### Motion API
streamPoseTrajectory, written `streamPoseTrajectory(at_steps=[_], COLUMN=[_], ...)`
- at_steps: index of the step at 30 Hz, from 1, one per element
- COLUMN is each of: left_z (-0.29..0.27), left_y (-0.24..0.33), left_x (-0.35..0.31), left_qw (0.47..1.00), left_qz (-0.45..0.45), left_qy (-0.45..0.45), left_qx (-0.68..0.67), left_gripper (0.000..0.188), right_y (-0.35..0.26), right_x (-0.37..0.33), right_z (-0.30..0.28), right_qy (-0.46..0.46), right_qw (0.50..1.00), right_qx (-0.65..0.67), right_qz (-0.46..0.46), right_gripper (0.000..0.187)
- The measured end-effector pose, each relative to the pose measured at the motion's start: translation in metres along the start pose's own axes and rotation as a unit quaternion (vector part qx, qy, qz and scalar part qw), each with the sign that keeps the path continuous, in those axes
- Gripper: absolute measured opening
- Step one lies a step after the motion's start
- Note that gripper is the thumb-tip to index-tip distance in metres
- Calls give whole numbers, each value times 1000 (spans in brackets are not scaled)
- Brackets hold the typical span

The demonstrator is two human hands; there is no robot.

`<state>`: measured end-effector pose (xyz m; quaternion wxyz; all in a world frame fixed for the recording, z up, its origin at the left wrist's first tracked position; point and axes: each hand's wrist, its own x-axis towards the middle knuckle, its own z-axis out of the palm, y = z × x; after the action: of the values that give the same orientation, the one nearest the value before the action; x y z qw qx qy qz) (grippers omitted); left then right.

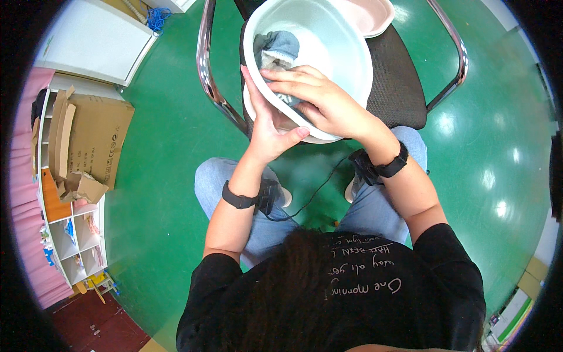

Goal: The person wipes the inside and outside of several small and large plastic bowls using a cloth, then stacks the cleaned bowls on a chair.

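A pale blue-white basin (346,53) rests on the seat of a chair in front of my knees. Bunched against its left inner wall is a grey-blue cloth item (281,44) with a whitish patch; its lower part is mostly covered by fingers. My left hand (267,134) holds the basin's near-left side from outside, fingers along the wall and thumb spread toward the right. Reaching over the near rim, my right hand (337,108) has its fingers bent over the cloth, pressing it to the inner wall. Its thumb is tucked low inside the basin.
Beyond the basin lies a pink basin (366,14) on the dark chair seat (399,76). Chrome armrests (205,64) curve up on both sides. A black cable (319,193) runs between my wristbands. Far left, a cardboard box (97,138) stands on white shelves (88,234).
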<state>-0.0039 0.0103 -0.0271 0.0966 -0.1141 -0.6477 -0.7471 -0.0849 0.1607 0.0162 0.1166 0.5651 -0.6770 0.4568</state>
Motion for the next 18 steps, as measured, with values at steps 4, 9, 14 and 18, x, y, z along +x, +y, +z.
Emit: streamPoseTrajectory(at_steps=[4,9,14,18], left_z=[-9,-9,-11,-6], left_y=[-6,-5,0,11], left_x=[-2,-3,-3,-1], left_qw=[998,999,999,997], left_qz=[21,21,25,22], left_qy=[-9,-2,28,66], left_qx=[54,45,26,-38], left_gripper=[133,127,121,117], right_y=[-7,-11,-11,-11], right_x=[0,-2,-2,-3], right_z=[0,-2,-5,-9], right_qy=[-29,-30,-44,-71], right_qw=[998,993,993,991], right_qx=[25,62,69,74], right_qz=[42,97,88,90], right_gripper=[55,55,54,55])
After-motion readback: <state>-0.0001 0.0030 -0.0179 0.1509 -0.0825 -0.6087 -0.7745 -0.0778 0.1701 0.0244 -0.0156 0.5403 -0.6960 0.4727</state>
